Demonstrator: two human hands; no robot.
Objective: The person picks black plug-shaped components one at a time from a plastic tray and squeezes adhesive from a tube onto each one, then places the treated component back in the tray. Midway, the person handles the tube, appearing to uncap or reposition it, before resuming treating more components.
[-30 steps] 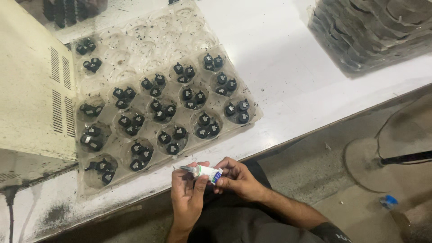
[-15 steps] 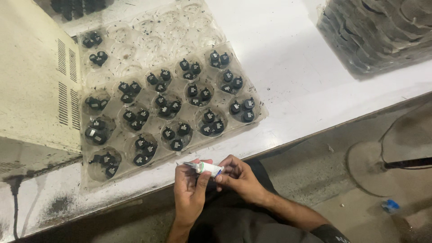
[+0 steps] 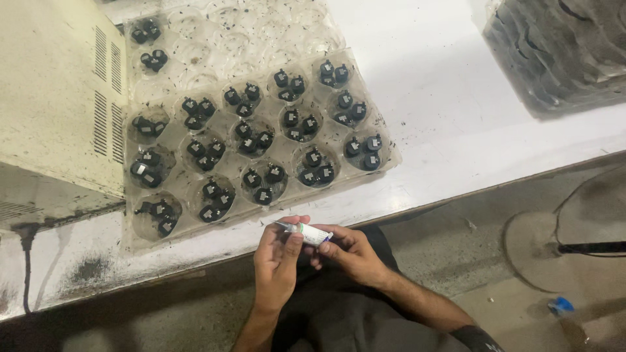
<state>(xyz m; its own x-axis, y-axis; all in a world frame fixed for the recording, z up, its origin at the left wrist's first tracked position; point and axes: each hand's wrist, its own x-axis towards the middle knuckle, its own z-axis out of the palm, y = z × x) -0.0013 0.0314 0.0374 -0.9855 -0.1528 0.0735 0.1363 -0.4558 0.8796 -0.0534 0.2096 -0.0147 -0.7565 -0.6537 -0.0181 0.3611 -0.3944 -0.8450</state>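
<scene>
You've got two hands in view: left hand (image 3: 277, 261) and right hand (image 3: 352, 251), sharing one small white tube (image 3: 312, 233). One clear plastic tray (image 3: 385, 163) on the bench, fifteen of its cups filled. Each cup holds two or three small black parts (image 3: 313, 166); exact total too small to count. One beige cabinet (image 3: 59, 98). One fan base (image 3: 554, 244).

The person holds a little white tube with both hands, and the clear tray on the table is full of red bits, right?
Not quite. The head view shows the bits in the clear tray are black, not red. Both the left hand and the right hand do hold the little white tube.
</scene>
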